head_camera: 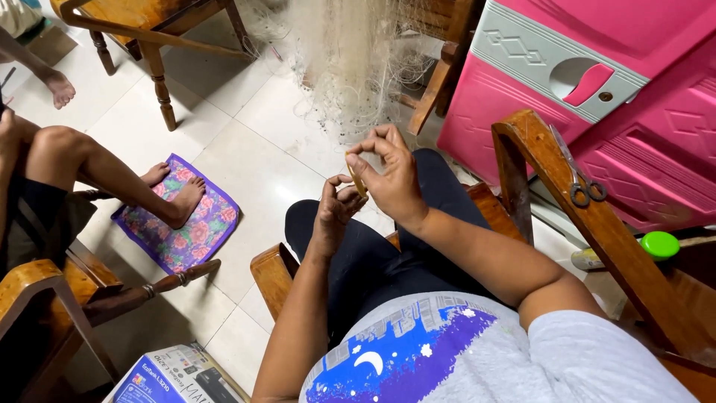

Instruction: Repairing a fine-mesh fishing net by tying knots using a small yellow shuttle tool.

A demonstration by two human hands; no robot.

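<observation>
Over at nine o'clock, another person's bare legs (pixel 71 160), feet resting on a floral mat (pixel 195 237); down at seven, a printed cardboard box (pixel 175 377), partly cut off by the frame edge. Dead centre now: left hand (pixel 334 215) curled shut, fingertips pinched against the lower end of a slim yellowish netting needle (pixel 356 179). Just to the right, right hand (pixel 393 180) grasping the upper end of that needle, thumb and forefinger pinched up top at something too fine to see, likely thread. Up at twelve o'clock, pale fishing net (pixel 350 71) hanging in a bunch beyond the knees, apart from both hands. Looks like mid-step on loading or knotting line at the needle; any next move calls for steady tension and a firm pinch, going by the grip alone. Across at three o'clock, scissors (pixel 580 183) lying on the wooden chair arm (pixel 619 254), pink plastic cabinet (pixel 634 45) behind, green-capped bottle (pixel 658 246) lower down. Hard to make out: the thread itself, any link between needle and net, and the left palm, turned away.
</observation>
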